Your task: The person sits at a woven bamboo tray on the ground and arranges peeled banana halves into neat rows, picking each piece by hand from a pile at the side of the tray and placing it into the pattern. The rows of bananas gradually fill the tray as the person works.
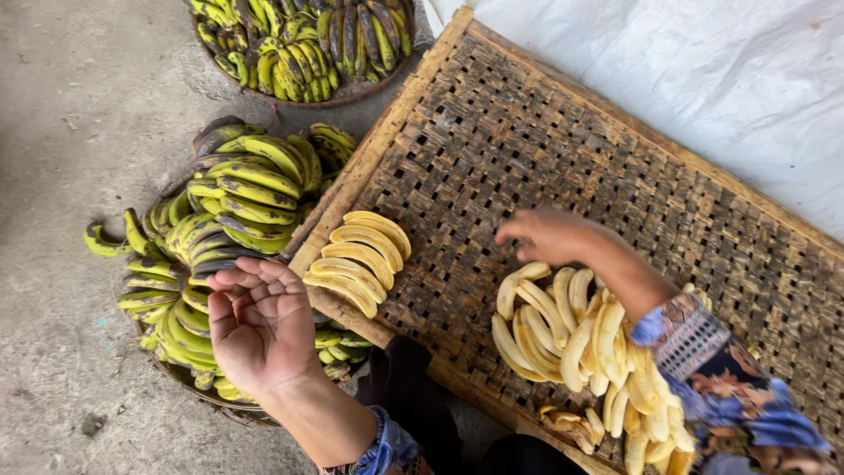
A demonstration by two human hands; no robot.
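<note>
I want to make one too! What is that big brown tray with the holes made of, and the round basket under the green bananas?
The tray looks like woven bamboo or wood strips, dark and worn, with gaps between crossing strips and a paler wooden frame. The basket seems woven cane or similar; only its brown rim shows under the unpeeled bananas.

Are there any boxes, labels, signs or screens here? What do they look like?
No boxes, labels, signs or screens show, only open holders:
Round woven basket, lower left under the left hand: dark rim, green-yellow bananas.
Second round basket, top edge: same kind of bananas.
Flat woven tray, centre-right: brown, rectangular, holding peeled bananas near the right hand.
</note>
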